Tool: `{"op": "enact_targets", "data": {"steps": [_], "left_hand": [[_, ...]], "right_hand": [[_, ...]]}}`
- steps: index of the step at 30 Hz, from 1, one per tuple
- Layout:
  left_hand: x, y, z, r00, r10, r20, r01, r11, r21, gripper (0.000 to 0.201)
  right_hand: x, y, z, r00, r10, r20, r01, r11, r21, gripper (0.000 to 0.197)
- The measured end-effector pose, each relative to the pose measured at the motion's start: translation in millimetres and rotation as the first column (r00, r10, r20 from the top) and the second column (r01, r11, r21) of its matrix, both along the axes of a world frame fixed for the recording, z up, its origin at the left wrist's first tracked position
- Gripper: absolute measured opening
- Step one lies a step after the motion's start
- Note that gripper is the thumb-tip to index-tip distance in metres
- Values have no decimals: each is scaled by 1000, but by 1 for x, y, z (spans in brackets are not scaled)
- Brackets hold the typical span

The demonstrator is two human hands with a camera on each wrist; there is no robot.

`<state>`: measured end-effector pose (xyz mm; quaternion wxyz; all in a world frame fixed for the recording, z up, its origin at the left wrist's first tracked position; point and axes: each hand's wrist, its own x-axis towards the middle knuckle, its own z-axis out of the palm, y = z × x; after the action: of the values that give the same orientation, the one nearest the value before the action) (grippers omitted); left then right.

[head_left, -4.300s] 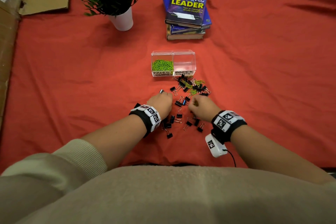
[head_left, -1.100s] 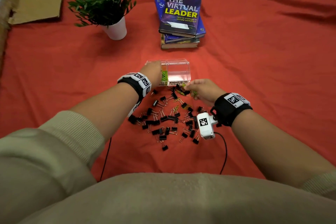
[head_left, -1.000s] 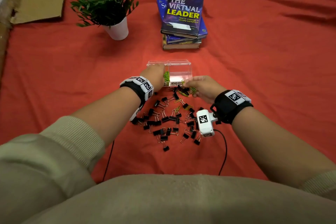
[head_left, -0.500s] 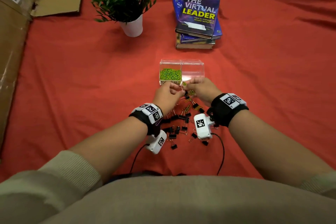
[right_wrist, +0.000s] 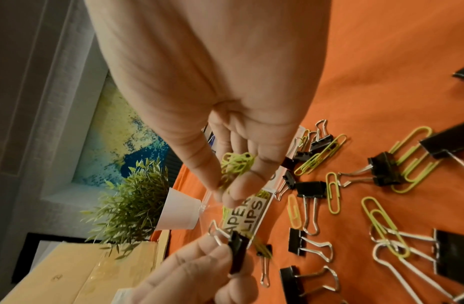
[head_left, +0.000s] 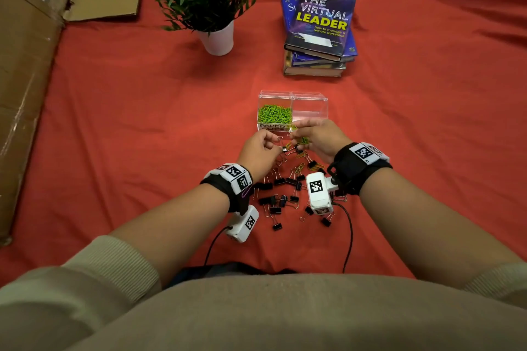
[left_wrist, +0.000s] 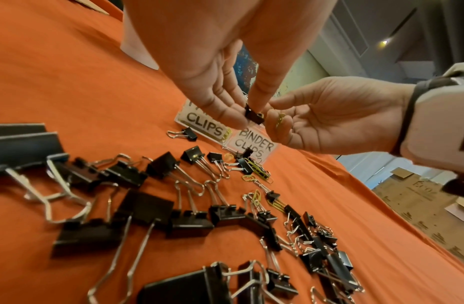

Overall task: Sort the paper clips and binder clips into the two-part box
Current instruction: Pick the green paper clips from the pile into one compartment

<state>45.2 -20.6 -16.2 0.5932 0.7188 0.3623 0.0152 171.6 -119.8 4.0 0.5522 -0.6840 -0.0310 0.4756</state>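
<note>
The clear two-part box (head_left: pixel 293 94) stands on the red cloth; its left part, labelled paper clips, holds green paper clips (head_left: pixel 274 114), and its right part (head_left: pixel 310 111) looks empty. Just in front of the box, my left hand (head_left: pixel 277 143) pinches a small black binder clip (left_wrist: pixel 253 115) between thumb and fingertips. My right hand (head_left: pixel 299 134) is close beside it, fingers curled round a small bunch of green paper clips (right_wrist: pixel 236 164). Several black binder clips (head_left: pixel 281 196) and a few loose green paper clips (head_left: pixel 298 169) lie below both hands.
A potted plant (head_left: pixel 212 6) and a stack of books (head_left: pixel 319 34) stand behind the box. Cardboard (head_left: pixel 25 71) lines the left edge. Cables (head_left: pixel 348 239) trail from the wrist cameras toward my body.
My left hand has come back from the paper clip compartment and now pinches a binder clip in front of the box. My right hand has stayed by the box front with its paper clips.
</note>
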Motion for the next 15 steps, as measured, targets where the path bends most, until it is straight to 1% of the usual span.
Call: {"op": "enact_targets", "data": {"steps": [2,4,7,9,10,12,14,15], "left_hand": [[0,-1,1,1000,-9,12,9,1000,2,11],[0,-1,3,1000,-14,19,14,1000,15,11],[0,2,2,1000,2,-18,-1,996,90,9],[-3,9,-1,995,-12,-104,30,983,181,7],[-5,12,-2,985,-40,-169,79,970,231,7],[-10,18,-4,946,-129,-299,226,921,318,9],[-14,21,-7,896,-200,-396,367,837,407,17],[-15,21,-9,884,-206,-419,403,791,461,21]], "right_hand": [[-3,1,0,997,77,0,-77,996,-47,28],[-7,2,-1,994,108,7,-106,988,-111,29],[-10,-1,-5,996,93,7,-91,983,-159,15],[-8,-8,-9,995,98,33,-90,978,-188,11],[-6,-12,-12,992,113,53,-100,974,-204,13],[-2,-23,-15,992,115,57,-101,974,-205,11],[2,-33,-17,997,65,39,-56,979,-197,7],[3,-37,-17,997,50,51,-38,976,-213,6]]}}
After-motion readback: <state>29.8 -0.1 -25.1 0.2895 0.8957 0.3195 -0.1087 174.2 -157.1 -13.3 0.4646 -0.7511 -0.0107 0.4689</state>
